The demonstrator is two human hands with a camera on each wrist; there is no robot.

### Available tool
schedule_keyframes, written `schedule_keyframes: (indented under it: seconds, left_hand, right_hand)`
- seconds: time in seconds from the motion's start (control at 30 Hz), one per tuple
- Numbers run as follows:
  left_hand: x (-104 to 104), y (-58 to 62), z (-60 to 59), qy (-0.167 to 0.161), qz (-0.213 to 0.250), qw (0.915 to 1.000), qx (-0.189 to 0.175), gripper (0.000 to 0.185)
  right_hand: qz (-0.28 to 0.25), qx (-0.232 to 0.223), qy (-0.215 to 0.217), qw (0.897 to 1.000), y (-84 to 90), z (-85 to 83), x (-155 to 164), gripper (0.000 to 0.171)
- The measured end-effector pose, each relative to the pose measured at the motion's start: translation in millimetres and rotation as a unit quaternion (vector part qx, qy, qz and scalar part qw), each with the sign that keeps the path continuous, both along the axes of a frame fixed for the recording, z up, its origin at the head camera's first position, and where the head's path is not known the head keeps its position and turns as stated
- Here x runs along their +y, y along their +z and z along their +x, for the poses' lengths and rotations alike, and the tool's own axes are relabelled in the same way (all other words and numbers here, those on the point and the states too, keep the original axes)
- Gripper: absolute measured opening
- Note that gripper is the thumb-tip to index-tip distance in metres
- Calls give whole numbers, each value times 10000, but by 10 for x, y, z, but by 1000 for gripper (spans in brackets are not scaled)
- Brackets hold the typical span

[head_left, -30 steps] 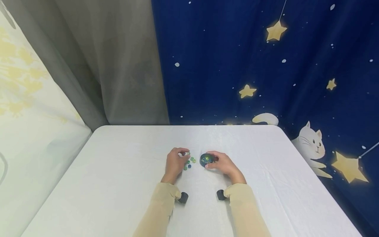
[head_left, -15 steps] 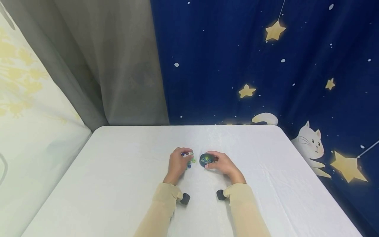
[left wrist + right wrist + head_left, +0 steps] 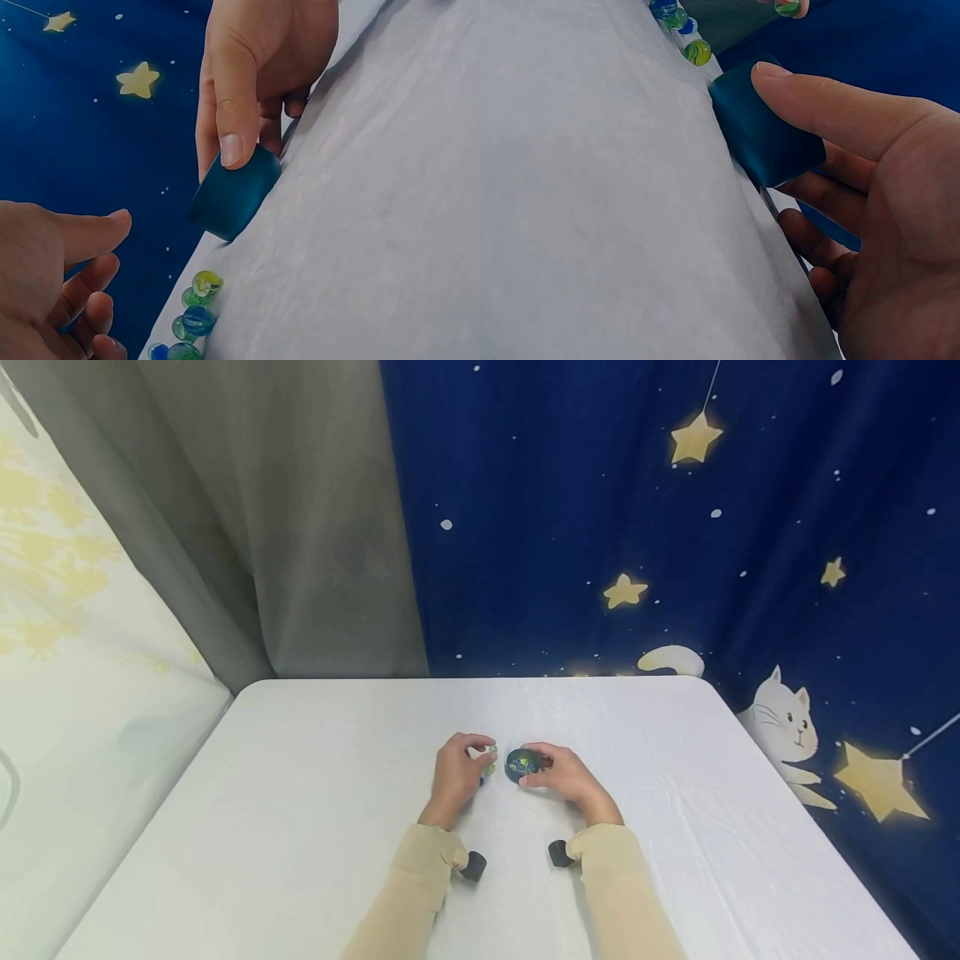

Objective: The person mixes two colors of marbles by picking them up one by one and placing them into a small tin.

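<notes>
From the head view, a white table point(image 3: 300, 827) fills the lower half, backed by a grey curtain point(image 3: 300, 527) and a dark blue cloth point(image 3: 637, 527) printed with stars and a cat. Near the table's middle a small dark blue cup point(image 3: 522, 764) holds a few marbles. The right hand point(image 3: 566, 777) grips the cup, thumb on the near side and fingers round the far side. The left hand point(image 3: 457, 772) sits just beside the cup with curled fingers pinching a marble point(image 3: 491, 749) at the fingertips; it covers most of the loose marbles point(image 3: 486, 770) on the table.

The left wrist view shows what the head view hides: the loose marbles point(image 3: 196, 311), green and blue, lie in a small cluster on the cloth just beside the cup point(image 3: 232, 191), not touching it. The right hand's thumb point(image 3: 229, 97) presses the cup's wall. The left hand point(image 3: 52, 277) shows curled at the frame's edge; its pinch is out of sight here.

The right wrist view shows the cup's wall point(image 3: 765, 135) between thumb point(image 3: 832, 112) and curled fingers, the marbles point(image 3: 679, 26) beyond, and one green marble point(image 3: 787, 7) in the left fingertips.
</notes>
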State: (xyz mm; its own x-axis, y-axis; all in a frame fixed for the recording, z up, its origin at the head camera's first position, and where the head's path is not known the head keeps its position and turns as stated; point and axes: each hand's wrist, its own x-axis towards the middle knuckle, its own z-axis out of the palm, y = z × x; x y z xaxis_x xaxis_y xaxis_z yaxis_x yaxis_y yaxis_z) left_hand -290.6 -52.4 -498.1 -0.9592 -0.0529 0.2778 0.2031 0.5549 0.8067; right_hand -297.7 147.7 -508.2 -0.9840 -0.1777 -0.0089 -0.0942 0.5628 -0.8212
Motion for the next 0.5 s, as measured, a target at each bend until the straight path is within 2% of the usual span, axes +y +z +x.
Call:
schedule_keyframes:
  seconds: [0.5]
  left_hand:
    - [25,3,22,-221,165,9996,60,15]
  right_hand:
    - [-22,-12,-45,10000,18,4,-11,57]
